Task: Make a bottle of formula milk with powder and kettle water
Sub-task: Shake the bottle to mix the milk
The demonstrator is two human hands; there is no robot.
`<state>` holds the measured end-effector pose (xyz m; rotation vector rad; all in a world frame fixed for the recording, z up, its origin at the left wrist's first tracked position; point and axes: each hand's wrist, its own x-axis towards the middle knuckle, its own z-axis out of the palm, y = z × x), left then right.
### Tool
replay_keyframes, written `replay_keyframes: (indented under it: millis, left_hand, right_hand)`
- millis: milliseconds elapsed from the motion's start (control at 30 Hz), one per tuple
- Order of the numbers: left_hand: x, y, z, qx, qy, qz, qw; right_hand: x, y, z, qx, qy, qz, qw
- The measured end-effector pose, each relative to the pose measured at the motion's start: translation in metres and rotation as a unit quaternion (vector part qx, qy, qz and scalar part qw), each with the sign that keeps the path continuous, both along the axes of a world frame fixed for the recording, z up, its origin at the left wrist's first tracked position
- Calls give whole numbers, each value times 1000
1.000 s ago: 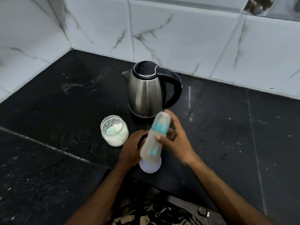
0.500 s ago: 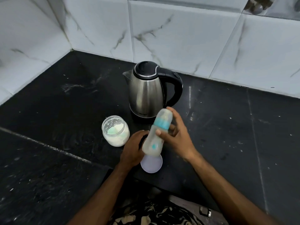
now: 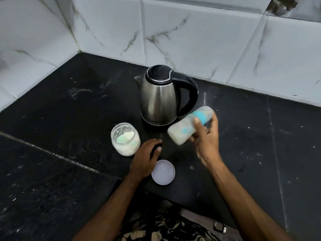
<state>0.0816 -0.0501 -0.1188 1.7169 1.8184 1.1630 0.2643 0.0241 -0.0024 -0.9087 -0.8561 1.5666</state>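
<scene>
Nearest the person, a round white lid (image 3: 163, 172) lies flat on the black counter (image 3: 69, 119), well in front of the kettle (image 3: 160, 100). Just to the lid's left, and touching its edge as far as I can see, the left hand (image 3: 145, 160) rests on the counter with its fingers curled over something small and dark; what that is I cannot make out. The right hand (image 3: 205, 139) is lifted off the counter in front of the kettle and a little to its right, fingers and thumb wrapped round a feeding bottle (image 3: 190, 125). The bottle is tilted almost onto its side, its base low and pointing left toward the kettle's foot, its capped top higher and pointing right. It is translucent and looks cloudy white inside, with a teal ring near the cap and a smaller teal mark on the body; its outline is blurred. To the front left of the kettle stands an open glass jar (image 3: 125, 139) with white powder in the bottom and powder clinging to its walls. The kettle itself is brushed steel with a black lid and handle, the handle turned right, the spout left. Behind the kettle rise white marble-veined wall tiles (image 3: 191, 35).
</scene>
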Motion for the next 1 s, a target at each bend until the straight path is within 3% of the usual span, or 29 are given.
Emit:
replay_keyframes:
  millis: [67, 200, 233, 367, 433, 600, 800, 900, 1000]
  left_hand:
    - [0, 0, -3, -7, 4, -4, 1000]
    - [-12, 9, -14, -39, -29, -66, 997]
    - [-12, 9, -13, -40, -31, -68, 996]
    - [-2, 1, -3, -4, 3, -3, 1000]
    - [1, 0, -1, 0, 5, -3, 1000]
    - [-10, 9, -8, -30, -42, -78, 996]
    - [2, 0, 2, 3, 4, -2, 1000]
    - [-5, 5, -6, 0, -12, -31, 999]
    - [-11, 10, -9, -37, -36, -79, 996]
  right_hand:
    - [-3, -2, -4, -15, 5, 0, 1000]
    - [-7, -26, -17, 57, -131, 195, 970]
    - [-6, -25, -17, 65, -137, 198, 969]
    - [-3, -6, -3, 5, -25, 19, 999]
    - [-5, -6, -4, -16, -1, 0, 1000]
    - [-5, -31, -14, 57, -150, 214, 963]
    - [-4, -3, -3, -33, 21, 4, 999]
    - [-9, -23, -13, -8, -51, 114, 992]
    - [-7, -33, -22, 61, -153, 241, 957]
